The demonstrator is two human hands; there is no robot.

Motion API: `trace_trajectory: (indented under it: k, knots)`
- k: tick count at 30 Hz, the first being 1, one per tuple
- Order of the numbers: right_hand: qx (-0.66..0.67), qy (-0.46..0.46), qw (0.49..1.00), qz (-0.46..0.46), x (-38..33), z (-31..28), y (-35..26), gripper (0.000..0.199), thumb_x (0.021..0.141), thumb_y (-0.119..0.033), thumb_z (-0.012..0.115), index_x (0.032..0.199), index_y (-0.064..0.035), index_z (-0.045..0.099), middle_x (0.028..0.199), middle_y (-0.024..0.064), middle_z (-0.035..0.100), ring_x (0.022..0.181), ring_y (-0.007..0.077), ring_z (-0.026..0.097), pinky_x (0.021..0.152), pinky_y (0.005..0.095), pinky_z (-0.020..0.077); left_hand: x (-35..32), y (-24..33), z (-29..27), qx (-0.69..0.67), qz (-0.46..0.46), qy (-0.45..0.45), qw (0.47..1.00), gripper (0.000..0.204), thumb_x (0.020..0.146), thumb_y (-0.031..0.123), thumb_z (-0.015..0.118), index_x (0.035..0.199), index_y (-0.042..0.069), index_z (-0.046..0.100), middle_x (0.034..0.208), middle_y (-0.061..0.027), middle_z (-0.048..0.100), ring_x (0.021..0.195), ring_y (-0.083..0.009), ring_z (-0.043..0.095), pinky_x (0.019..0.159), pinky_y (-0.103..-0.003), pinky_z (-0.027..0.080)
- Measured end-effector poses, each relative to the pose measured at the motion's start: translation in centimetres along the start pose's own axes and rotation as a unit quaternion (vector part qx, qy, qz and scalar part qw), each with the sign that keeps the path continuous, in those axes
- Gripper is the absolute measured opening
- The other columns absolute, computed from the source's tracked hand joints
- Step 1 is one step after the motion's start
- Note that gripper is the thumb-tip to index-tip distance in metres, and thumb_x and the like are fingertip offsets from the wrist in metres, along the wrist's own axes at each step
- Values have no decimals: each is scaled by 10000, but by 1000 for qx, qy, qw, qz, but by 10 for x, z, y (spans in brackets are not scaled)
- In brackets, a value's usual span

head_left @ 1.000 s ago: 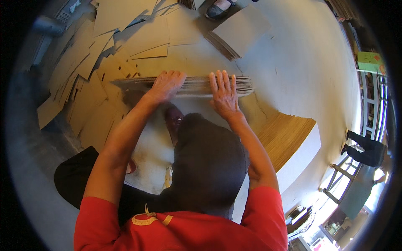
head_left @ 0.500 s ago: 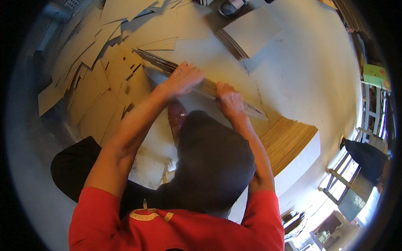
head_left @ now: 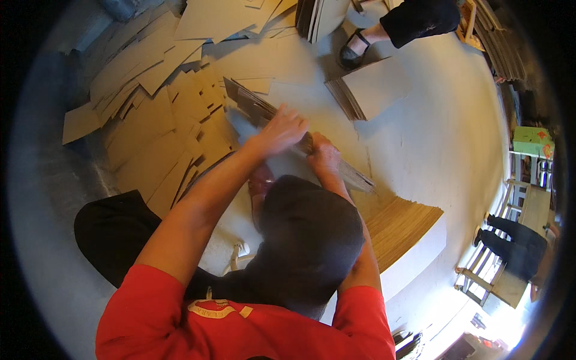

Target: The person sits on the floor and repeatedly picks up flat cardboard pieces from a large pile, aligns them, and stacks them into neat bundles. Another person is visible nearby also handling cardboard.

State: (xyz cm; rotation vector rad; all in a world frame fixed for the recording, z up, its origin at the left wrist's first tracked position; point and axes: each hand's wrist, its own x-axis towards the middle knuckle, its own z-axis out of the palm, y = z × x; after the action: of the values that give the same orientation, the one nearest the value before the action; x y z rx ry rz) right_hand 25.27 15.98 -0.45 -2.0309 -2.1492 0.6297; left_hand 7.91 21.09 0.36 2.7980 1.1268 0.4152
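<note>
A thin bundle of cardboard sheets (head_left: 252, 103) stands on edge in front of my knees, slanting from far left to near right. My left hand (head_left: 284, 130) is closed over its upper edge near the middle. Just to the right, my right hand (head_left: 324, 155) grips the same edge, its fingers wrapped over the top. At the left end the sheets fan slightly apart. Both hands hide the middle of the bundle, and my fingertips are partly out of sight. A tall neat stack of cardboard sheets (head_left: 403, 231) lies beside my right forearm.
Loose cardboard pieces (head_left: 144, 120) cover the floor at left. A smaller cardboard stack (head_left: 371, 90) lies ahead, by another person's sandaled foot (head_left: 354, 51). A green box (head_left: 533, 142) and wooden benches (head_left: 521, 252) stand at right, with another person's dark-trousered legs (head_left: 510, 243) there.
My hands have come closer together on the bundle, whose left end now stands higher and more tilted. The view has shifted, showing more of the other person's leg at the top.
</note>
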Motion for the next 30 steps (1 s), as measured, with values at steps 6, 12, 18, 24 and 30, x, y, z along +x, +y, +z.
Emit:
trace_trajectory:
  k: [6,12,18,24,30]
  knots:
    - [197,131,970,50,-15,-80,18,373,677,-56,738,1018,-53,587,906,154,645,862,307,636,712,395,506,-62,15,-12,-183,-127,199,955,528,594,176,822,1040,50,569,934,-133,583,958,-326,545,902,-496,443]
    - [621,56,782,18,-33,-133,7,511,660,154,667,1117,-65,603,1036,7,637,977,144,592,829,329,539,-19,6,-51,-646,-257,137,705,669,557,81,840,1156,48,545,1063,-48,600,944,-200,571,809,-322,473]
    - [592,96,800,-7,-60,-110,27,416,685,110,677,1070,-41,631,985,10,665,932,139,606,827,326,518,-4,22,-67,-707,-206,67,673,433,593,-91,765,984,43,634,908,-4,627,791,-129,590,732,-289,511]
    - [553,110,826,-21,-54,-98,23,468,671,86,723,1106,-48,615,1013,16,662,942,144,604,864,317,495,-14,14,-52,-721,-246,62,645,509,586,-83,779,1057,21,612,1011,-60,643,921,-199,617,799,-338,513]
    - [610,101,786,10,-55,-62,42,521,654,73,749,1134,-50,586,1053,14,643,974,143,583,893,310,478,-20,12,-35,-637,-218,81,735,714,563,-4,828,1207,26,521,1134,-79,603,1094,-219,543,975,-354,411]
